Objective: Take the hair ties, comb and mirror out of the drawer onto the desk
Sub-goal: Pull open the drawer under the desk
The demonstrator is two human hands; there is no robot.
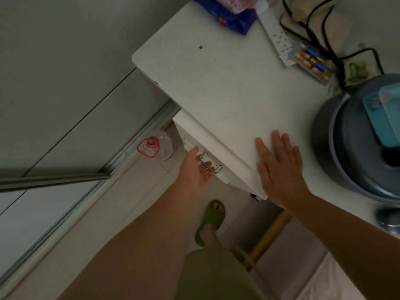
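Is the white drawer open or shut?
Shut: the white drawer front sits under the desk edge, nothing inside shows. The left hand curls around its metal handle.

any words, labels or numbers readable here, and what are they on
None can be read.
Blue and pink printed packets at the desk's far edge: print too blurred.
Clear plastic bottle with red label on the floor: marking too small.
Blister pack of blue and orange batteries: branding illegible.

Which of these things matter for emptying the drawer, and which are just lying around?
Part of the job: drawer, its metal handle, left hand at the handle, right hand flat on the desk.

Just lying about: power strip, batteries, grey basin, plastic bottle.
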